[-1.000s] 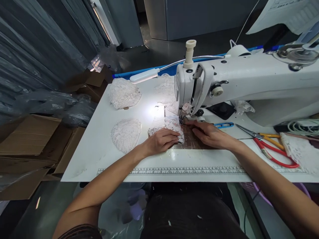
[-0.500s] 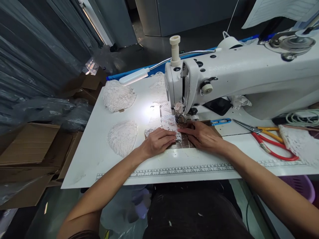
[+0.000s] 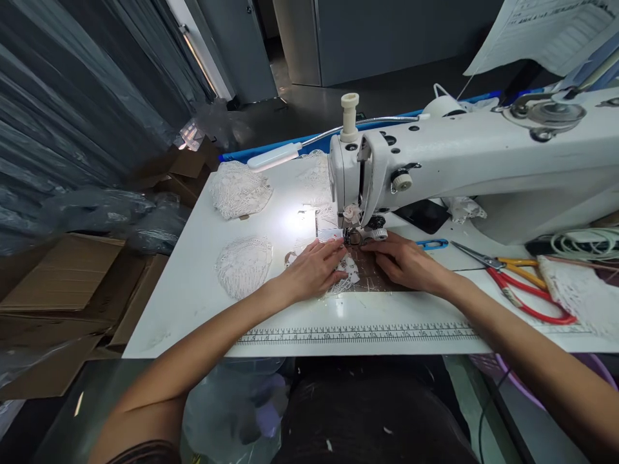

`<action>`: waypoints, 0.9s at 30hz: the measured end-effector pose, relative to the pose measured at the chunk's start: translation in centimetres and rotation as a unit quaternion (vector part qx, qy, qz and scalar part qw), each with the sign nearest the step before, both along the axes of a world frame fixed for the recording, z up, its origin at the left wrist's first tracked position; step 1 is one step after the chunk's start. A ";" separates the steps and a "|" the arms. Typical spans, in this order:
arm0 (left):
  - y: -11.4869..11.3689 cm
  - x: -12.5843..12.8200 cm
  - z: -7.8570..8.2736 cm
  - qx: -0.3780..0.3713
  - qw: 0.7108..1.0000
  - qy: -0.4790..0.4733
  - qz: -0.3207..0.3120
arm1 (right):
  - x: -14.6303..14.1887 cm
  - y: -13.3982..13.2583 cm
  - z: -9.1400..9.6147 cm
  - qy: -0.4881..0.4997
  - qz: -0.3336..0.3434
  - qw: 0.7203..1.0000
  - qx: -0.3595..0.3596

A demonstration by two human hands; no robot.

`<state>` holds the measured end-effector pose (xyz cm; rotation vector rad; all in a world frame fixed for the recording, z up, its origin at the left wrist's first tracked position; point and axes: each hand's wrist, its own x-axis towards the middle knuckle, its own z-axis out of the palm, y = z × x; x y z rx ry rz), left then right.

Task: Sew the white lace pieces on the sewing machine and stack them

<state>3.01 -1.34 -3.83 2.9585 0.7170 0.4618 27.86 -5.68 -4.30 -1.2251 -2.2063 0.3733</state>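
Note:
My left hand point(image 3: 314, 270) lies flat with fingers stretched out on a white lace piece point(image 3: 349, 270), just left of the presser foot point(image 3: 354, 237) of a white sewing machine point(image 3: 464, 161). My right hand point(image 3: 403, 261) lies flat on the brown patch of table point(image 3: 374, 278) right of the foot, its fingertips at the lace by the needle. Both hands press the lace down. The lace's front part is partly hidden under my hands.
Two more lace pieces point(image 3: 244, 264) point(image 3: 239, 188) lie on the white table point(image 3: 193, 290) to the left. Blue thread snips point(image 3: 432, 244) and red and yellow scissors point(image 3: 522, 283) lie right of my hands. A printed ruler point(image 3: 358, 334) runs along the front edge. Cardboard boxes point(image 3: 58, 277) stand on the floor at left.
My left hand has slid forward toward the presser foot, its fingers now stretched out over the lace. My right hand has stayed beside the foot. The view has shifted slightly.

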 end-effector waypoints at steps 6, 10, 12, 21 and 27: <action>2.9 -2.3 0.4 -0.069 0.993 -0.029 -0.094 | -0.8 -0.1 -0.4 -0.024 0.025 0.999 -0.003; 2.3 -2.8 0.9 -0.073 0.985 -0.133 -0.087 | -0.9 0.3 -0.6 -0.021 0.034 0.999 -0.017; 1.4 -2.6 0.8 -0.092 0.978 -0.147 -0.116 | -1.0 0.4 -0.7 -0.014 0.042 0.999 -0.026; -0.1 -1.3 -1.1 -0.102 0.972 -0.202 -0.063 | -1.7 -0.7 -0.9 0.005 0.073 0.997 -0.001; -0.6 -1.2 -0.8 -0.105 0.966 -0.233 -0.034 | -2.0 -1.3 -1.0 -0.055 0.103 0.993 0.020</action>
